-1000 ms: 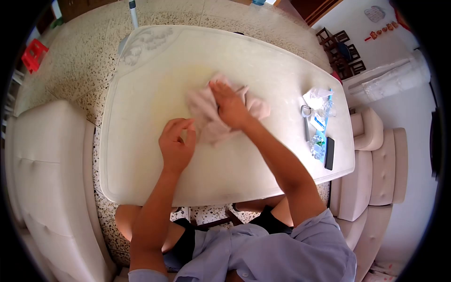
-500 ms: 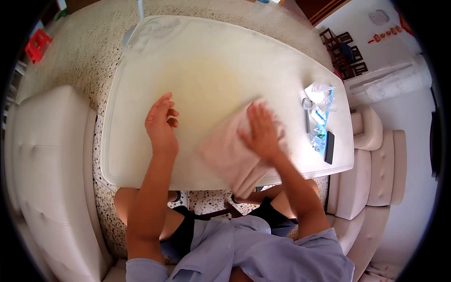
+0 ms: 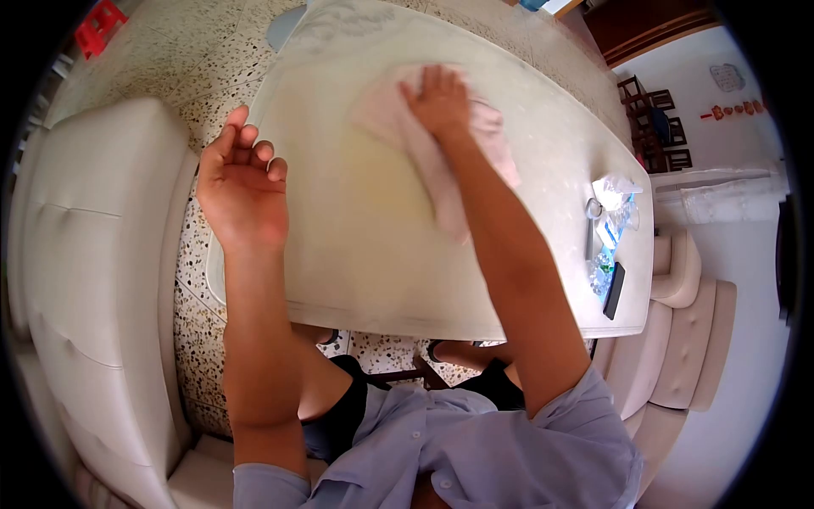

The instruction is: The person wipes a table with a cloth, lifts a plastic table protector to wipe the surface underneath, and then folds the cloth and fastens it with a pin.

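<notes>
A pale pink cloth (image 3: 487, 127) lies spread and creased on the white marble-patterned table (image 3: 356, 280), toward its far side. My right hand (image 3: 441, 103) rests flat on top of it, fingers stretched out and thumb apart. Beneath the palm the cloth is hidden, and its outer edges look slightly blurred. My left hand (image 3: 243, 187) is raised over the table's left edge, palm turned up. Its fingers bend loosely, with nothing in them.
At the table's right side lie a clear plastic bag (image 3: 617, 191), a grey-handled tool (image 3: 592, 229), a blue-and-white packet (image 3: 609, 231) and a black phone-like object (image 3: 614, 291). Cream sofas (image 3: 102, 254) stand on both sides. A red stool (image 3: 100, 27) is at far left.
My right hand and the cloth have moved away from me, from the near edge to the far part of the table. My left hand has shifted left and turned palm up. The view has shifted.
</notes>
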The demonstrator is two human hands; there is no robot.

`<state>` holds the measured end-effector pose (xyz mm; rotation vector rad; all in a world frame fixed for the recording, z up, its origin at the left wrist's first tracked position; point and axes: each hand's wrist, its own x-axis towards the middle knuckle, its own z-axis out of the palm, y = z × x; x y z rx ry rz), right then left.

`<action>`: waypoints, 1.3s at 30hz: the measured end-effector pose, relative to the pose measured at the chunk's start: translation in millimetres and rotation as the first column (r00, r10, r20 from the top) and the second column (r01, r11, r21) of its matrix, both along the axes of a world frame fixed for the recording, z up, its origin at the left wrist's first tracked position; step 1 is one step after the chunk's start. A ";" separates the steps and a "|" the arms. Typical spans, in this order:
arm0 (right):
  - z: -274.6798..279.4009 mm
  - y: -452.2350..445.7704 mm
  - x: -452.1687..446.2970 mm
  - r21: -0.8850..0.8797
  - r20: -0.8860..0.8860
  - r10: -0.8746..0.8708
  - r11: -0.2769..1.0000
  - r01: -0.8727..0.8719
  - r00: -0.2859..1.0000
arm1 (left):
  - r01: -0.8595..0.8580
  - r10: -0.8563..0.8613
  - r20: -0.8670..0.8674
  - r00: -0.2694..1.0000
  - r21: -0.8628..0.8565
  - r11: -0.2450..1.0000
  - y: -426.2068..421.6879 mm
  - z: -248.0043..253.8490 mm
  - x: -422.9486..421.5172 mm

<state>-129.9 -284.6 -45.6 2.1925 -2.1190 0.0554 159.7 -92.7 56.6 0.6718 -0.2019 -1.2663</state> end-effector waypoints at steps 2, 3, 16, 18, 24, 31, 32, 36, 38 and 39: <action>4.2 27.8 60.0 -0.012 0.078 0.241 0.970 -0.241 0.967 | 0.000 0.000 0.002 1.000 -0.001 1.000 -0.8 0.5 -0.2; -3.7 49.6 84.5 -0.078 0.093 0.360 0.932 -0.354 0.928 | 0.000 0.000 0.002 1.000 -0.003 1.000 -1.3 0.7 -0.3; 36.0 245.7 -45.7 -0.055 0.204 0.530 0.846 -0.531 0.823 | -0.049 0.054 -0.079 0.995 0.063 0.997 7.9 -3.0 10.4; 22.6 211.6 -89.5 -0.113 0.114 0.389 0.919 -0.377 0.914 | -0.042 0.048 -0.069 0.997 0.085 0.996 12.4 1.3 4.6; -3.0 70.8 -171.9 -0.151 -0.005 -0.105 0.983 0.103 0.994 | 0.045 -0.028 -0.142 0.989 0.121 0.992 18.7 5.5 -7.2; -1.3 -62.4 -157.4 -0.131 0.091 -0.390 0.907 0.400 0.916 | 0.221 -0.200 -0.219 0.955 0.073 0.973 40.9 9.4 -22.0; -3.7 -80.0 -146.5 -0.118 0.095 -0.451 0.880 0.460 0.887 | 0.262 -0.242 -0.200 0.950 0.083 0.961 46.3 7.4 -25.0; 0.1 -141.8 -90.2 0.008 0.072 -0.449 0.893 0.450 0.891 | 0.393 -0.380 -0.131 0.916 0.098 0.914 62.2 11.7 -33.3; 2.1 -156.2 -46.4 0.003 0.090 -0.348 0.937 0.349 0.933 | 0.426 -0.416 -0.128 0.900 0.066 0.902 65.1 13.5 -31.6; 2.0 -164.9 -22.5 0.009 0.071 -0.276 0.961 0.276 0.959 | 0.445 -0.436 -0.129 0.891 0.052 0.894 67.4 13.7 -32.5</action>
